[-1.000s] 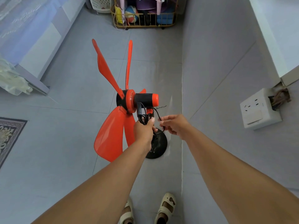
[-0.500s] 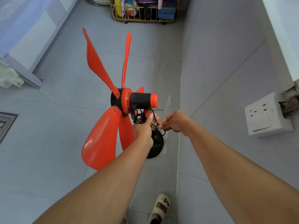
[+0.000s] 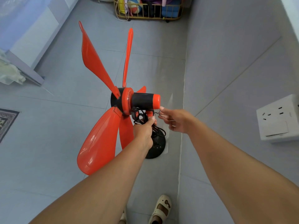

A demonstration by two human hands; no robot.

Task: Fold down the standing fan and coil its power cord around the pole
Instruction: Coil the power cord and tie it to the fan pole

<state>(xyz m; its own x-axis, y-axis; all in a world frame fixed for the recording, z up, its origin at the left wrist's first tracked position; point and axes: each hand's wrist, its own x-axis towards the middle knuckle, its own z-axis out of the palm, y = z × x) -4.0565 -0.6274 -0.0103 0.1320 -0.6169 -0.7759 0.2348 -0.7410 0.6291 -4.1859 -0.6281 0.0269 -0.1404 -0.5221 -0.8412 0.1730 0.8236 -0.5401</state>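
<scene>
The fan (image 3: pixel 142 101) stands on the floor close to the right-hand wall, its round black base (image 3: pixel 157 147) planted and its orange blades (image 3: pixel 97 139) spread to the left. The left hand (image 3: pixel 144 131) is closed around the bundled black cord (image 3: pixel 140 115), pinning the loops against the pole just under the motor; the pole itself is mostly hidden behind that hand.

The change is in the right hand (image 3: pixel 176 120). Half a second ago it was bunched in a tight pinch right against the left hand. Now it has drawn a little to the right and loosened, its forefinger stretched toward the orange rear end of the motor and its other fingers loosely spread. A thin black tie (image 3: pixel 157 113) sticks out between the two hands; whether the right hand still pinches it I cannot tell.

My reading is that the coiling is largely done and the bundle is being fastened. If the left hand eases off before the tie holds, the loops will probably slump down the pole.
</scene>
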